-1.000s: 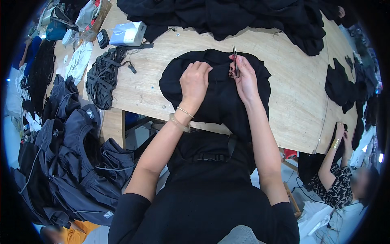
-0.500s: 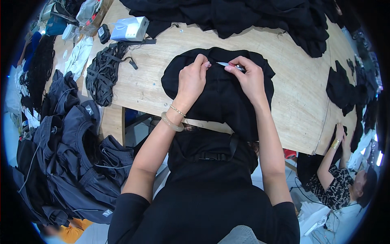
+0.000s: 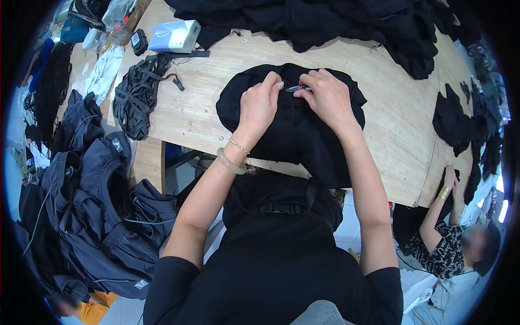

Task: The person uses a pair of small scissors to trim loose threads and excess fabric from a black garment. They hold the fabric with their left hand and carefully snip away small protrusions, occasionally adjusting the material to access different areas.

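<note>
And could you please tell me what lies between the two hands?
In the head view, the snips, held by the right hand, point toward the left hand, with black cloth beneath.

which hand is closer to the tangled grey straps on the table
Left. The left hand is over the black cloth, to the right of the straps; the right hand is farther right.

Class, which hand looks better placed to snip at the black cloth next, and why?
Probably the right hand: it holds the small scissors, pointing left, over the black cloth. The left hand, near their tips, shows no tool.
</note>
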`<state>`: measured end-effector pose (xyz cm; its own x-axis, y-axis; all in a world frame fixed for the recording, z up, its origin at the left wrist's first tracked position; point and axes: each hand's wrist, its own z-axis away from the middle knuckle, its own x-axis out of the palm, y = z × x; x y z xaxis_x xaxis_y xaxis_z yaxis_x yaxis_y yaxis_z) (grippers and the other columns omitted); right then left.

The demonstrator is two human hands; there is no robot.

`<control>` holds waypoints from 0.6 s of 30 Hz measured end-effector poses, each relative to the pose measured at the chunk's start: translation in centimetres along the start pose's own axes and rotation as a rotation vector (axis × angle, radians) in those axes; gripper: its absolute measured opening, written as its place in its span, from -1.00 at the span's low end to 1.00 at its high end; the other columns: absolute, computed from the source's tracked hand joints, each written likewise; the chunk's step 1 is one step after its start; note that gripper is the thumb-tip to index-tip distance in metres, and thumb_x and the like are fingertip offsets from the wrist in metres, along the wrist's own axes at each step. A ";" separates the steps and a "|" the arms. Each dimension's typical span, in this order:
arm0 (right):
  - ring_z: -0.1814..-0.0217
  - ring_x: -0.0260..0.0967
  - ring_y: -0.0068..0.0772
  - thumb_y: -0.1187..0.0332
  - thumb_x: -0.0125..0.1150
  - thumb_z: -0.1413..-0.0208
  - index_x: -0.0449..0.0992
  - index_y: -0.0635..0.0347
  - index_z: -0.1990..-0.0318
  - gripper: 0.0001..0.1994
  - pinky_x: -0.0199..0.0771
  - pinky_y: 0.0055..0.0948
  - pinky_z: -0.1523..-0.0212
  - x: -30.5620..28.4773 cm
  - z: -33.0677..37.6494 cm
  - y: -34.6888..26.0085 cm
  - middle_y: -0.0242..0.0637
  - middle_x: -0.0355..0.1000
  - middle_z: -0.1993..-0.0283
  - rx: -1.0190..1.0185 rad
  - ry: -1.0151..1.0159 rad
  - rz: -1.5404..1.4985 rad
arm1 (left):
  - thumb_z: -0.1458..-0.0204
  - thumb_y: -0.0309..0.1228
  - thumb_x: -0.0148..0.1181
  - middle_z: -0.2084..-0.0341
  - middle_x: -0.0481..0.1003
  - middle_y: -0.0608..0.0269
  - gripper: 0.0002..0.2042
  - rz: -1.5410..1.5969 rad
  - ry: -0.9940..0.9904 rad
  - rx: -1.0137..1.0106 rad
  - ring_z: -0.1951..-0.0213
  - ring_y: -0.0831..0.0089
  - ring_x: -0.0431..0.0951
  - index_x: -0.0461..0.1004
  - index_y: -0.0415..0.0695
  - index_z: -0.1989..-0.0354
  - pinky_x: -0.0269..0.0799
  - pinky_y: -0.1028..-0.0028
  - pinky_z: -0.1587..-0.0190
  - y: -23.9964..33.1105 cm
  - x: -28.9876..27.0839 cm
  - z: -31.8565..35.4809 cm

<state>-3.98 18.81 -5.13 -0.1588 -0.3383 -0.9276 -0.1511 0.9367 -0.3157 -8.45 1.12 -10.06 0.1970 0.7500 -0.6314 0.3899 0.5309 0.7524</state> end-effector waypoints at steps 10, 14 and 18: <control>0.14 0.49 -0.26 0.29 0.41 0.03 0.62 0.14 0.30 -0.82 0.53 -0.26 0.18 0.0 -0.4 -0.5 -0.33 0.54 0.34 -0.021 -0.037 0.032 | -0.29 -0.40 0.09 0.40 0.63 0.07 -0.90 -0.007 -0.003 -0.010 0.27 0.07 0.67 0.47 -0.15 0.19 0.56 0.27 0.28 0.1 0.0 -0.1; 0.12 0.50 -0.26 0.32 0.40 0.04 0.63 0.13 0.30 -0.84 0.56 -0.27 0.17 0.2 -0.5 -0.9 -0.31 0.54 0.34 -0.049 -0.025 0.055 | -0.29 -0.40 0.09 0.40 0.63 0.07 -0.90 -0.020 -0.008 -0.005 0.27 0.07 0.68 0.46 -0.16 0.19 0.56 0.26 0.28 0.1 0.0 -0.1; 0.16 0.53 -0.24 0.28 0.43 0.03 0.62 0.14 0.29 -0.81 0.54 -0.32 0.19 0.4 -0.4 -0.1 -0.28 0.57 0.30 0.079 0.052 -0.078 | -0.28 -0.40 0.09 0.38 0.63 0.09 -0.90 0.133 0.052 -0.063 0.29 0.08 0.67 0.46 -0.16 0.19 0.55 0.27 0.26 0.2 0.0 0.0</control>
<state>-4.39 18.58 -5.38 -0.2004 -0.4126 -0.8886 -0.0878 0.9109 -0.4032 -8.35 1.24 -9.88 0.1956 0.8340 -0.5160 0.3062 0.4479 0.8400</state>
